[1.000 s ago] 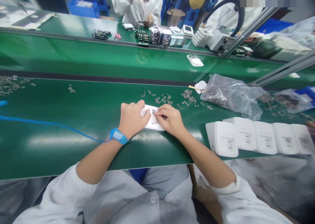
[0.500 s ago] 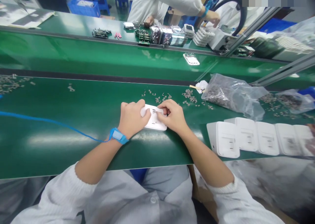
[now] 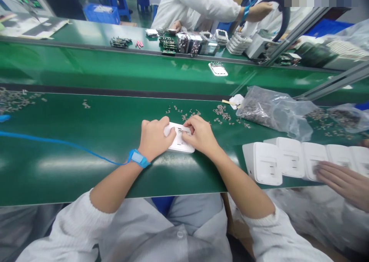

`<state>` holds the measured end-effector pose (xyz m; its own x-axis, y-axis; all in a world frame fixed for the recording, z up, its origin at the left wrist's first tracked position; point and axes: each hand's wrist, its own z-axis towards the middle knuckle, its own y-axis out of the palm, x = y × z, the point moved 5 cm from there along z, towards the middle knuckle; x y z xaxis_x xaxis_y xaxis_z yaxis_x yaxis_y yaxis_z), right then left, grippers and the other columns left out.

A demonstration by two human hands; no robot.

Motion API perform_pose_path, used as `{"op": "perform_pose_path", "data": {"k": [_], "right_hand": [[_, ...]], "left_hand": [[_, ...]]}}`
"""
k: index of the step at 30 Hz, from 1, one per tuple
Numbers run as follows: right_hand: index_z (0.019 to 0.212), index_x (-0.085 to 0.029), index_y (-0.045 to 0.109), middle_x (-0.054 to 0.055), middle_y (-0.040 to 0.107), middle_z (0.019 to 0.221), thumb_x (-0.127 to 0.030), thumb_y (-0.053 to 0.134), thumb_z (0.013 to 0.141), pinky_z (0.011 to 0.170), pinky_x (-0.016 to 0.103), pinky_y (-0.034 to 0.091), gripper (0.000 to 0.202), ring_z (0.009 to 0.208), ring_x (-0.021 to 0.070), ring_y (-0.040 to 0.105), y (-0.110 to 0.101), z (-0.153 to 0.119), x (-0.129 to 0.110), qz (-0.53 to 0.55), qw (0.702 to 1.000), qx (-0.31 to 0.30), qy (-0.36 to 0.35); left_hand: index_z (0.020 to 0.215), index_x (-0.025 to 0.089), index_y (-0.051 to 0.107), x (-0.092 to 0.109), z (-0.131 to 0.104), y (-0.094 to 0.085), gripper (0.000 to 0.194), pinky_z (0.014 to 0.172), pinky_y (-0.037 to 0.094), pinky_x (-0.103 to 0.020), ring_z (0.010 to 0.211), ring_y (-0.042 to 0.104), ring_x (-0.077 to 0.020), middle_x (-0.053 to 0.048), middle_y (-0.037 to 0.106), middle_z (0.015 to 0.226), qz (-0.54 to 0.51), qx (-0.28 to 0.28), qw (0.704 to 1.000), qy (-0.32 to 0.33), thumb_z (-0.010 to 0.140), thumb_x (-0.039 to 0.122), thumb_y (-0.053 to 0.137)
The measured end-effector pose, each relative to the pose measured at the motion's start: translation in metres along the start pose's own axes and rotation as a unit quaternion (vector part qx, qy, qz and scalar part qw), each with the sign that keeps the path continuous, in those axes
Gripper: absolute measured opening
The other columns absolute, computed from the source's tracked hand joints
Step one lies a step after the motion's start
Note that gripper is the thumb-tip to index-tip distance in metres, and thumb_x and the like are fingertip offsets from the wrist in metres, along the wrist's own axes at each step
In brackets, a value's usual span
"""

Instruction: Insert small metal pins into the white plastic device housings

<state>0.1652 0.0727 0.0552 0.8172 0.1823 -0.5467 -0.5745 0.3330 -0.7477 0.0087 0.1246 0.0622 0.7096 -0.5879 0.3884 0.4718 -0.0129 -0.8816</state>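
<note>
A white plastic housing (image 3: 181,146) with a recess in its face lies on the green bench in front of me. My left hand (image 3: 157,137) grips its left end, thumb on top. At the recess, my right hand (image 3: 200,136) has thumb and forefinger bent together; whatever small part is between them, if any, is hidden. Just beyond the housing are loose small metal clips (image 3: 191,114), and another little heap of clips (image 3: 223,113) sits to their right. A blue wrist strap (image 3: 138,158) with a cord is on my left wrist.
White housings (image 3: 268,164) stand in a row at right, where another person's hand (image 3: 343,179) reaches in. Behind them lies a clear bag of metal parts (image 3: 262,108). A white cover (image 3: 218,68) sits on the green belt; across it, a co-worker handles stacked circuit boards (image 3: 168,45).
Another person's hand has come in over the white housings at right. The white cover on the belt has shifted left. The co-worker's arm has risen. My hands have barely moved.
</note>
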Motion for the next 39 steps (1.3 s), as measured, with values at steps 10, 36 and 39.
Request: {"op": "perform_pose_path", "data": {"k": [10, 36, 39], "right_hand": [[0.081, -0.020, 0.056, 0.003, 0.056, 0.081, -0.020, 0.062, 0.070, 0.069, 0.031, 0.043, 0.012, 0.075, 0.0187, 0.054, 0.001, -0.004, 0.001, 0.021, 1.000, 0.004, -0.009], [0.118, -0.014, 0.060, 0.022, 0.061, 0.126, -0.032, 0.054, 0.093, 0.060, 0.039, 0.050, 0.031, 0.087, 0.0321, 0.067, -0.064, -0.169, -0.013, -0.317, 0.870, 0.284, 0.250], [0.115, -0.017, 0.060, 0.019, 0.061, 0.130, -0.028, 0.052, 0.094, 0.054, 0.033, 0.048, 0.025, 0.080, 0.0247, 0.068, -0.043, -0.138, -0.047, -0.248, 0.926, 0.242, 0.152]], "left_hand": [[0.078, 0.021, 0.051, -0.004, 0.003, -0.001, 0.015, 0.067, 0.031, -0.032, 0.065, 0.058, -0.0191, 0.000, 0.059, 0.065, -0.013, -0.020, 1.000, 0.020, 0.085, 0.034, 0.048], [0.106, 0.023, 0.065, -0.056, -0.028, -0.095, 0.033, 0.078, 0.034, -0.037, 0.089, 0.056, -0.0243, -0.006, 0.065, 0.086, 0.095, -0.094, 0.987, 0.087, 0.089, 0.045, 0.048], [0.102, 0.021, 0.064, 0.007, -0.031, -0.038, 0.033, 0.082, 0.035, -0.038, 0.089, 0.056, -0.0223, -0.005, 0.065, 0.086, 0.003, -0.108, 0.979, 0.170, 0.091, 0.048, 0.049]]}}
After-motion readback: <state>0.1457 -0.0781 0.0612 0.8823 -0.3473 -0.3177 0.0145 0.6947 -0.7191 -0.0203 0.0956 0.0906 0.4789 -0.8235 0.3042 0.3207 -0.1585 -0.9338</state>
